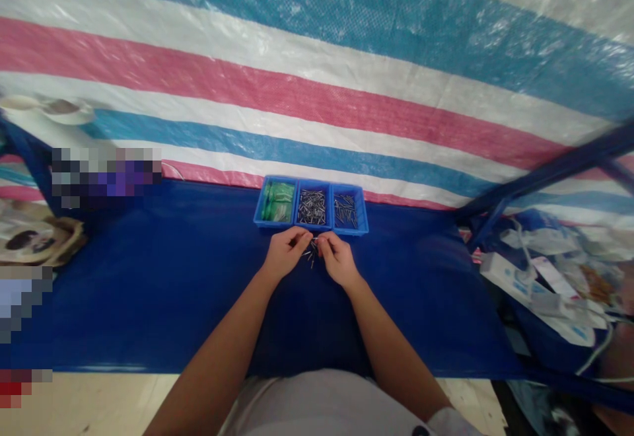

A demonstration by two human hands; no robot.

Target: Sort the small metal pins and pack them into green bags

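Observation:
My left hand [285,253] and my right hand [339,259] meet just in front of a row of blue bins. Fingertips on both sides are pinched, close together, over a small heap of thin metal pieces [312,261] on the blue table. What the fingers hold is too small to make out. Green plastic packets [278,202] fill the left bin [257,210]. Many slim metal pieces like screws or pins [312,207] lie in the middle bin [314,226]. Fewer of them [345,211] are in the right bin [365,219].
Behind the blue table [163,277] hangs a striped plastic sheet [317,92]. At the right, beyond a blue metal frame [525,181], are a white box [510,277], cables and plastic bags. White rolls [67,111] and a brown bag [69,241] stand at the left.

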